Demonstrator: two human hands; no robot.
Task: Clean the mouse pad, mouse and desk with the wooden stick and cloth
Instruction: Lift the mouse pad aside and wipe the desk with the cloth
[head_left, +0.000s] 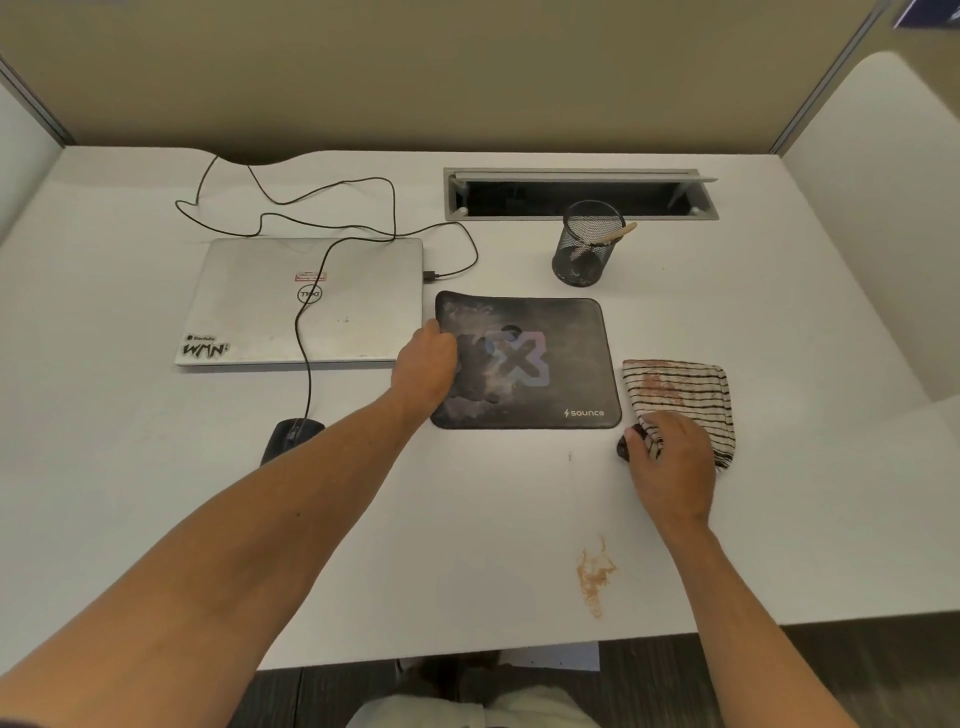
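The mouse pad (527, 361) lies flat on the white surface (467, 519), dark with a pale X mark and cloudy smudges; the left hand (426, 366) rests on its left edge, fingers curled over the rim, though whether they pinch it I cannot tell. Just right of the pad lies the striped cloth (685, 400), folded and stained reddish; the right hand (672, 462) grips its near corner, fingers bunched round the fabric, and a small dark object shows at the fingertips, too unclear to name. The mouse (291, 436) sits near the left forearm, well left of the pad, its cable (306, 332) running up across the closed laptop (306, 301). Behind the pad stands a mesh pen cup (587, 249) with the wooden stick (615, 235) leaning out of it; beyond that, an open cable tray (579, 193). A brownish stain (595, 574) marks the surface near the front edge.
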